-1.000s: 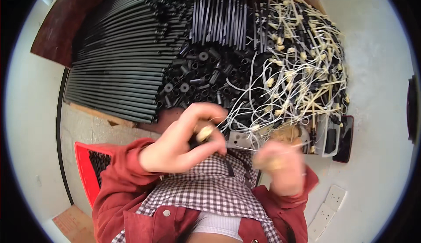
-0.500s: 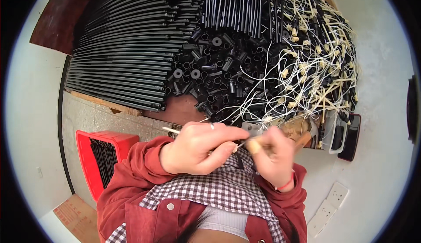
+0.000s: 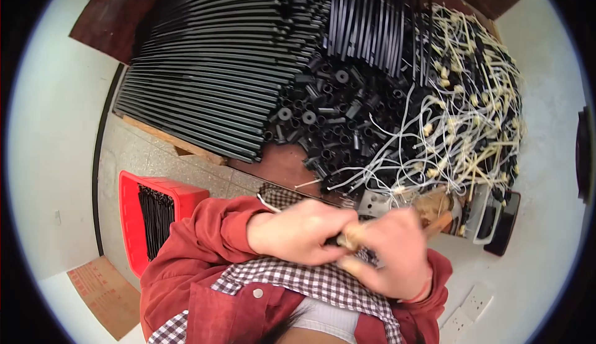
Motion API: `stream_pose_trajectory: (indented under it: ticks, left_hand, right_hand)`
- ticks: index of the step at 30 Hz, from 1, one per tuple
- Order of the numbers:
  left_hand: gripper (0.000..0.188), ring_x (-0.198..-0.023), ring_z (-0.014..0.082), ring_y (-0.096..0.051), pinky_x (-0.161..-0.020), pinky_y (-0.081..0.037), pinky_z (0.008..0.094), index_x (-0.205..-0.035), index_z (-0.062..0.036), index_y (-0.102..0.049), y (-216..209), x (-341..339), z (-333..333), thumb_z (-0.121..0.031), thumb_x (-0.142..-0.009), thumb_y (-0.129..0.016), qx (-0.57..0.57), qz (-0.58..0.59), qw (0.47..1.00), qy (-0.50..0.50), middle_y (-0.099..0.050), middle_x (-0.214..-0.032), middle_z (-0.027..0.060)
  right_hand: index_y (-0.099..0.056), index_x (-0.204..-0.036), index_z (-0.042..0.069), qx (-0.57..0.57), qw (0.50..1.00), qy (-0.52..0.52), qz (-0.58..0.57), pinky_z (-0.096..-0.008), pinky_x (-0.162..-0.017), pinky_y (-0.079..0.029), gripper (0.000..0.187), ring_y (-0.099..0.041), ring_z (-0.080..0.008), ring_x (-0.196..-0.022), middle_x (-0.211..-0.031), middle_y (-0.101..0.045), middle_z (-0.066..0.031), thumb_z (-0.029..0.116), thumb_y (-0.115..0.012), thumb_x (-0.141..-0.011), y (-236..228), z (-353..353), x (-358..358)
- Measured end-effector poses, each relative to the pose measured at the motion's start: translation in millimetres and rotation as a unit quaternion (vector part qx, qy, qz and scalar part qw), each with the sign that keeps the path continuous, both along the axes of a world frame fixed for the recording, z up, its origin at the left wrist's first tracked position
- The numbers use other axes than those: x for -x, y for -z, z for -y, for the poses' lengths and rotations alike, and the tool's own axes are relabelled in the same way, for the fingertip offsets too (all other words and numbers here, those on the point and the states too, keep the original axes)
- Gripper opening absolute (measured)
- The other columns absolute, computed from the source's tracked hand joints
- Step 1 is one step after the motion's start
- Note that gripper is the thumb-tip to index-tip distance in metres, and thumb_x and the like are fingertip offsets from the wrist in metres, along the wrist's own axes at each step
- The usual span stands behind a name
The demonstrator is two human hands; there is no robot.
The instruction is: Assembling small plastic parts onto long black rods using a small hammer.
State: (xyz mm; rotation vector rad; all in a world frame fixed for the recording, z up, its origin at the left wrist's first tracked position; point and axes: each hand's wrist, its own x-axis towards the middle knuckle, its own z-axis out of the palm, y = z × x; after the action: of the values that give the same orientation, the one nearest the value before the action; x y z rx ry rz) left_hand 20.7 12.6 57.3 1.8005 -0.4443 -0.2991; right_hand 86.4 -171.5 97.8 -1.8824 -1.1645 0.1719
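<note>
This is looking like an assembly workshop: black rods (image 3: 205,83) are lying in rows, black tubes (image 3: 332,119) and white cords (image 3: 428,127) are lying heaped nearby, a red bin (image 3: 188,200) is holding dark pieces (image 3: 157,217).

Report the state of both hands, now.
Left hand: closed; anything held inside is hidden.
Right hand: curled, blurred; whether it grips anything cannot be told.

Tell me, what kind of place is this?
Probably a small workshop. You can see long rows of black rods, a heap of short black tubes, and a tangle of white cords to the right of them.
</note>
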Motion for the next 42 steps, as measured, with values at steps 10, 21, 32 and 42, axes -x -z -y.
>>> stream_pose_trajectory:
  ticks: [10, 21, 32, 42]
  left_hand:
    - [0.033, -0.087, 0.0276, -0.057, -0.079, -0.048, 0.0346, -0.100, -0.0058, -0.057, 45, -83, -200, -0.009, -0.069, -0.069, -0.482, 0.324, 0.780, -0.233, -0.059, -0.094, 0.0089]
    - [0.026, -0.088, 0.0245, -0.060, -0.080, -0.049, 0.0324, -0.096, -0.0052, -0.059, 64, -107, -237, -0.013, -0.073, -0.067, -0.587, 0.366, 0.713, -0.117, -0.060, -0.100, 0.0062]
    - [0.028, -0.051, 0.0166, -0.051, -0.048, -0.043, 0.0257, -0.095, -0.0044, -0.057, -32, -65, -104, -0.008, -0.070, -0.070, -0.222, 0.315, 0.910, -0.151, -0.060, -0.077, 0.0028]
    - [0.035, -0.048, 0.0109, -0.049, -0.041, -0.040, 0.0225, -0.112, -0.0039, -0.061, -45, -21, -24, -0.015, -0.079, -0.066, -0.304, 0.352, 0.885, -0.004, -0.051, -0.068, -0.0006]
  right_hand:
    - [-0.066, -0.093, -0.001, 0.013, 0.959, -0.106, -0.262, -0.0202, -0.056, -0.046, 0.021, -0.059, -0.0125, -0.063, -0.083, -0.068, -0.0066, -0.002, -0.069, -0.072, 19, 24, 27]
    - [-0.053, -0.105, 0.000, -0.304, 0.898, 0.226, -0.225, -0.0190, -0.046, -0.046, 0.027, -0.054, -0.0121, -0.056, -0.098, -0.054, -0.0100, 0.018, -0.061, -0.087, 45, 72, 12]
    - [-0.051, -0.114, 0.002, -0.499, 0.765, 0.403, -0.061, -0.0232, -0.068, -0.043, 0.041, -0.050, -0.0122, -0.074, -0.097, -0.048, -0.0053, 0.038, -0.043, -0.098, 32, 111, 19]
    - [-0.050, -0.097, 0.001, -0.411, 0.840, 0.121, -0.333, -0.0211, -0.051, -0.050, 0.027, -0.064, -0.0202, -0.064, -0.089, -0.060, -0.0116, 0.014, -0.068, -0.083, 44, 52, 1]
